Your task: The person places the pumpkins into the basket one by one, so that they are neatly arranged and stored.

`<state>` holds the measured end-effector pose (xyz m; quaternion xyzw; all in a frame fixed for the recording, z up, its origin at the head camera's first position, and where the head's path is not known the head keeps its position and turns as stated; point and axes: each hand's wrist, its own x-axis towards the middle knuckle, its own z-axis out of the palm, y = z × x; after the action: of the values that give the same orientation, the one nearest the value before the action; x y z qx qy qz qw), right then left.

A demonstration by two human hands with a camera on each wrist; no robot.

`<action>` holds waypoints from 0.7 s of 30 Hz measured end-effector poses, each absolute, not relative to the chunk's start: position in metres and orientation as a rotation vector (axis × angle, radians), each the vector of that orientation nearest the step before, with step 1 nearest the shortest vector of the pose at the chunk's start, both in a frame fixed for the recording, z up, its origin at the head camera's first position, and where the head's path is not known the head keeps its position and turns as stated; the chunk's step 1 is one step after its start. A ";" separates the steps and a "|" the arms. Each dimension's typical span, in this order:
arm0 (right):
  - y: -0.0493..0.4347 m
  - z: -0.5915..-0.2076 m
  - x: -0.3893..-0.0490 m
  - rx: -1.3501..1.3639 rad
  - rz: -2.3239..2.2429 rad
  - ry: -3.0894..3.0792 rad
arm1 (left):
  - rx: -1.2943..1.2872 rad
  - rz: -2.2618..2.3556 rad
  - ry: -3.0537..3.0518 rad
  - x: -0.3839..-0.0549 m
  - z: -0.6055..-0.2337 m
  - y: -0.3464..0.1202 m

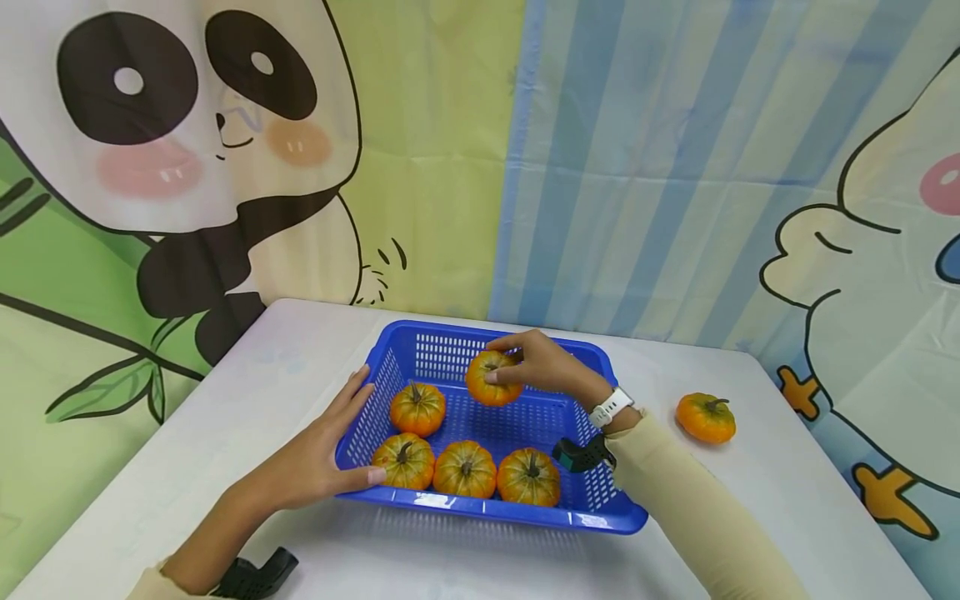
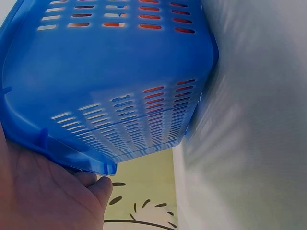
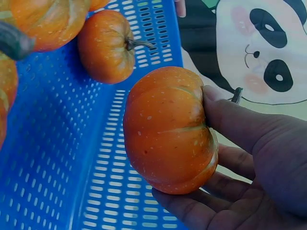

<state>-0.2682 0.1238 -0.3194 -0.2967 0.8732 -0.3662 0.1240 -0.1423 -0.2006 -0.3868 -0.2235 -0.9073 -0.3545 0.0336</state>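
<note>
My right hand holds a small orange pumpkin in the air above the far part of a blue plastic basket. In the right wrist view, its thumb lies near the stem and its fingers support the underside. My left hand holds the basket's near left corner, with the thumb over the rim and the fingers along the left side. The left wrist view shows the palm under the rim. Inside the basket, several pumpkins line the front wall, and another pumpkin sits behind them at the left.
One more pumpkin lies on the white table, right of the basket. Behind the table hangs a cloth backdrop with a cartoon panda and stripes. Black wrist devices and a white watch are worn on the arms.
</note>
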 end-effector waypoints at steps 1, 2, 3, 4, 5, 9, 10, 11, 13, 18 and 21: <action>0.123 -0.320 -0.268 -0.860 -1.060 2.548 | -0.688 -1.091 -2.792 -0.142 -0.387 -0.200; 0.122 -0.321 -0.268 -0.856 -1.049 2.546 | -0.688 -1.092 -2.792 -0.142 -0.386 -0.200; 0.121 -0.323 -0.268 -0.852 -1.037 2.545 | -0.687 -1.093 -2.793 -0.142 -0.386 -0.200; 0.121 -0.324 -0.268 -0.852 -1.023 2.544 | -0.686 -1.092 -2.795 -0.142 -0.386 -0.200; 0.120 -0.325 -0.268 -0.848 -1.010 2.543 | -0.685 -1.091 -2.794 -0.142 -0.386 -0.200; 0.116 -0.329 -0.269 -0.826 -0.949 2.554 | -0.686 -1.091 -2.790 -0.142 -0.387 -0.201; 0.116 -0.331 -0.269 -0.824 -0.935 2.560 | -0.687 -1.090 -2.790 -0.143 -0.387 -0.201; 0.115 -0.332 -0.270 -0.822 -0.917 2.567 | -0.687 -1.090 -2.790 -0.143 -0.388 -0.201; 0.115 -0.334 -0.270 -0.821 -0.882 2.581 | -0.685 -1.091 -2.792 -0.143 -0.388 -0.201; 0.112 -0.339 -0.270 -0.860 -0.820 2.585 | -0.678 -1.086 -2.794 -0.142 -0.388 -0.200; 0.111 -0.342 -0.270 -0.898 -0.811 2.570 | -0.679 -1.085 -2.793 -0.142 -0.387 -0.200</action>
<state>-0.2701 0.1106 -0.3419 -0.3125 0.8945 -0.2824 0.1500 -0.1422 -0.2002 -0.3873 -0.2208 -0.9086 -0.3528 0.0345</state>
